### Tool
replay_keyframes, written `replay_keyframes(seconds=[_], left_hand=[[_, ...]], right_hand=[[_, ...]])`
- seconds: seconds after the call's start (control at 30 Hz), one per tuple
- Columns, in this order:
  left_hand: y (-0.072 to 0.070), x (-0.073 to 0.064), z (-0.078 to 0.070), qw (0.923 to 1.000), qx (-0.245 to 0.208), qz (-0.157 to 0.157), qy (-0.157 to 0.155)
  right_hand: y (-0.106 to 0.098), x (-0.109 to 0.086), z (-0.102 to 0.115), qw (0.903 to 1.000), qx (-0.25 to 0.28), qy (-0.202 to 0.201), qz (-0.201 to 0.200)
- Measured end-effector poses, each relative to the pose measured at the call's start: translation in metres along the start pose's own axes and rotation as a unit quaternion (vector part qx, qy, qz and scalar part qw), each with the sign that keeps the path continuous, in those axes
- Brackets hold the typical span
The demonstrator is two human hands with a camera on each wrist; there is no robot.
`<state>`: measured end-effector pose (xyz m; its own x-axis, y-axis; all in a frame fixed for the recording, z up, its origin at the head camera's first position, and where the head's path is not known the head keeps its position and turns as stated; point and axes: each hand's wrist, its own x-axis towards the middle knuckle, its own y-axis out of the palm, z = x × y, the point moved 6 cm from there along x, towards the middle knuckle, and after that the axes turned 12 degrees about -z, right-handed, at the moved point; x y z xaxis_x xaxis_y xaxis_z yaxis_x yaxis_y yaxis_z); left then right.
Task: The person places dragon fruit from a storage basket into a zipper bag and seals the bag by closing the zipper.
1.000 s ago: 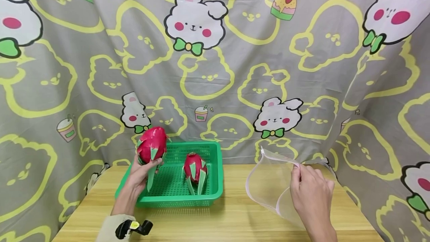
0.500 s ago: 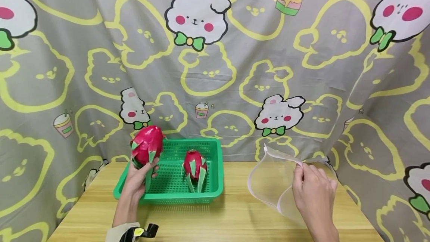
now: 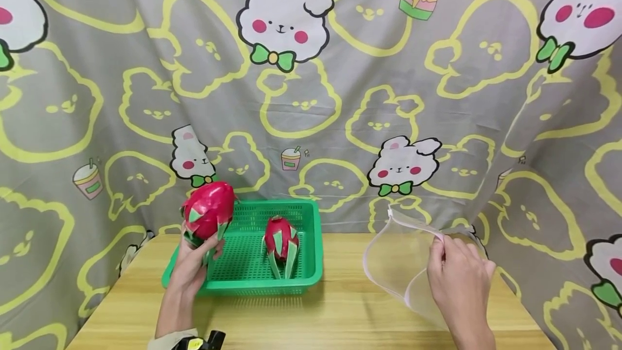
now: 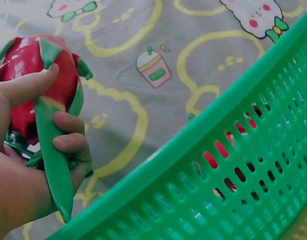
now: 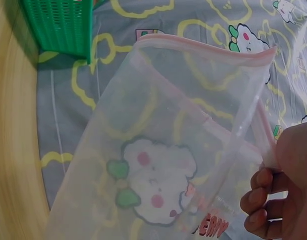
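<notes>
My left hand [image 3: 196, 258] grips a red dragon fruit [image 3: 210, 208] with green leaf-like scales, above the left side of a green plastic basket [image 3: 315, 253]. In the left wrist view the thumb and curled fingers wrap the lower part of this dragon fruit [image 4: 43, 75] and one long scale. A second dragon fruit [image 3: 280, 239] lies inside the basket, toward its right. On the right, my right hand [image 3: 461, 280] pinches the pink-edged rim of a clear zip bag [image 3: 396, 258]. The bag's mouth gapes in the right wrist view, where red lettering shows on the bag [image 5: 158, 125].
A wooden table [image 3: 340, 317] carries the basket near its back edge. Behind and on both sides hangs a grey curtain [image 3: 311, 85] with cartoon rabbits and yellow outlines. A black strap with a small device [image 3: 204, 342] sits on the left wrist.
My left hand has moved slightly left with the dragon fruit, which now leans more. The right hand and the bag have shifted a little to the right.
</notes>
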<state>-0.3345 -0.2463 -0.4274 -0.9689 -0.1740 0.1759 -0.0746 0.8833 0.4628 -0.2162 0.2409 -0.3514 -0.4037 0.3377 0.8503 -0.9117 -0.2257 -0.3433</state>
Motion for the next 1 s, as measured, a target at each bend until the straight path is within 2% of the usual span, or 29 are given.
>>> replay_keyframes(seconds=[0.1, 0.27, 0.5, 0.73, 1.0], left_hand=[[0.001, -0.005, -0.003, 0.9999, 0.004, -0.006, 0.007], [0.005, -0.009, -0.008, 0.9981, 0.053, -0.015, 0.025], [0.018, -0.014, -0.011, 0.9975, 0.059, 0.027, 0.028], [0.029, -0.017, -0.006, 0.9969, 0.072, 0.032, 0.002], [0.041, -0.02, -0.005, 0.996, 0.068, 0.057, 0.003]], right_hand=[[0.001, 0.0, 0.001, 1.0, -0.003, -0.008, -0.003], [0.003, -0.001, 0.001, 0.9998, -0.01, -0.015, 0.001], [0.006, -0.004, 0.004, 0.9998, -0.012, -0.017, 0.001], [0.008, -0.005, 0.005, 0.9998, -0.006, -0.019, -0.001], [0.008, -0.006, 0.004, 0.9998, -0.008, 0.001, 0.018]])
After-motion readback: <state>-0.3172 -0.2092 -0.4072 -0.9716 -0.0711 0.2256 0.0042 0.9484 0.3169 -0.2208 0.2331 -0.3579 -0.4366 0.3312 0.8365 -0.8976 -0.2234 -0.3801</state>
